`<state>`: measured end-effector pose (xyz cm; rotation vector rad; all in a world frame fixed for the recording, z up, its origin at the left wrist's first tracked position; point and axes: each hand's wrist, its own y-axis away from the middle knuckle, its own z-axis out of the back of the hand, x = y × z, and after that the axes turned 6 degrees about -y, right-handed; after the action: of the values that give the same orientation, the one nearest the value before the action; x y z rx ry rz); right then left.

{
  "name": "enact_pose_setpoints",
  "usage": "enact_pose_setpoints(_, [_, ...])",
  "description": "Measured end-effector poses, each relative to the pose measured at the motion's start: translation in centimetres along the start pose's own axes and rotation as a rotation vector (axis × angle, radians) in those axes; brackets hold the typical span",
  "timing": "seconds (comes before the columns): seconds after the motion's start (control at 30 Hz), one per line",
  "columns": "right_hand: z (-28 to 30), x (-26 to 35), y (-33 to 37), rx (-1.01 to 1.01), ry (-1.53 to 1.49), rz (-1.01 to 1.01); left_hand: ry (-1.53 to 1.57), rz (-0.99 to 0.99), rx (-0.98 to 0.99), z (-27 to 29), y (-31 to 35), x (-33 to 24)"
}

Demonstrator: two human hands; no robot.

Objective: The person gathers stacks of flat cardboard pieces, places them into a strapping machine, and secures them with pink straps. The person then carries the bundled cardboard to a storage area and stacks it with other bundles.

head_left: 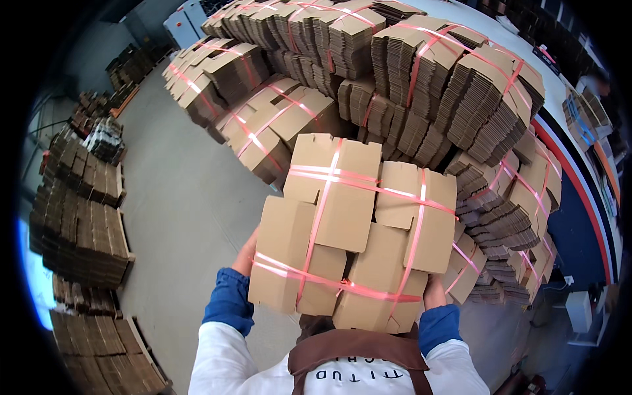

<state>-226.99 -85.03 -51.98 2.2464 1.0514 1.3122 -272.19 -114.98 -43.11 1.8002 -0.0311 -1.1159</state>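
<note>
A large bundle of flat cardboard boxes (356,224), tied crosswise with pink plastic strapping, is held in front of my chest. My left hand (246,254) grips its left side, and most of the fingers are hidden behind the cardboard. On the opposite side, my right hand (434,293) supports the bundle near its lower right corner, fingers also out of sight. Just beyond it stand more strapped cardboard bundles (273,118), close to the held bundle's far edge.
Tall stacks of strapped cardboard (484,92) rise ahead and to the right, beside a curved wall with a red stripe (582,174). Along the left, cardboard piles on pallets (79,230) line the grey floor (178,217). A white box-like object (579,311) stands at right.
</note>
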Motion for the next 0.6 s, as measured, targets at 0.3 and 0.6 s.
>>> enact_pose_setpoints(0.3, [-4.5,-6.9,-3.1,-0.346,-0.252,0.073,-0.315,0.143,0.329,-4.7,-23.8,-17.9])
enact_pose_setpoints(0.6, [-8.9,-6.3,-8.9,-0.375,-0.348,0.145,-0.181,0.215,0.457,-5.7,-27.7,-19.5])
